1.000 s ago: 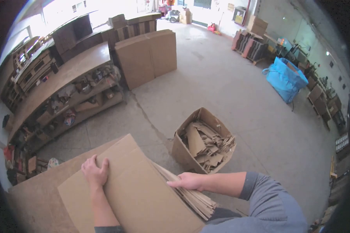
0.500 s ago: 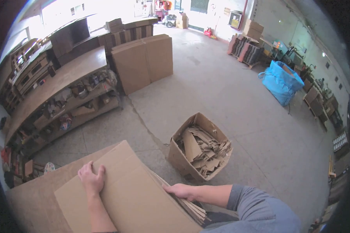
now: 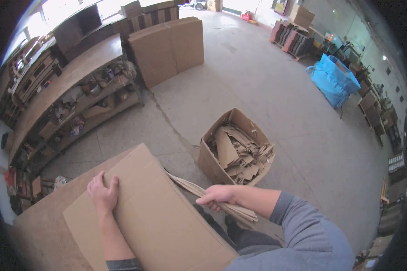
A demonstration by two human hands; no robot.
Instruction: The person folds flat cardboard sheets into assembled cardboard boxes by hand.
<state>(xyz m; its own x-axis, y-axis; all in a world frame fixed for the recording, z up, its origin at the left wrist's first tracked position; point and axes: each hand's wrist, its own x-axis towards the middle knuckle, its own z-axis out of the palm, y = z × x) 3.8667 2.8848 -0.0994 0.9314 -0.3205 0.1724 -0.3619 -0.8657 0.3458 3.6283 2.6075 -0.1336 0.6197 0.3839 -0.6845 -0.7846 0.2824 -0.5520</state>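
Note:
My left hand (image 3: 104, 192) lies on top of a large cardboard sheet (image 3: 158, 217), fingers spread near its far left edge. Beyond the sheet's right edge, my right hand (image 3: 216, 195) is closed around a bundle of thin cardboard strips (image 3: 239, 211). The strips slant from the sheet's far right side down toward my lap, and their far ends reach close to the sheet's edge. Under the sheet is a brown wooden tabletop (image 3: 45, 217). On the floor just past my right hand stands an open cardboard box (image 3: 211, 161) filled with cardboard scraps (image 3: 242, 151).
A long workbench (image 3: 72, 77) with cluttered shelves runs along the left. Large cardboard panels (image 3: 167, 52) stand upright at its end. A blue bag (image 3: 334, 81) sits on the floor at right, with stacked dark pieces (image 3: 291, 38) on a pallet behind it.
My right hand has drawn the bundle of strips out to the right, away from the sheet's edge. My left hand stays on the sheet. The view has tipped downward.

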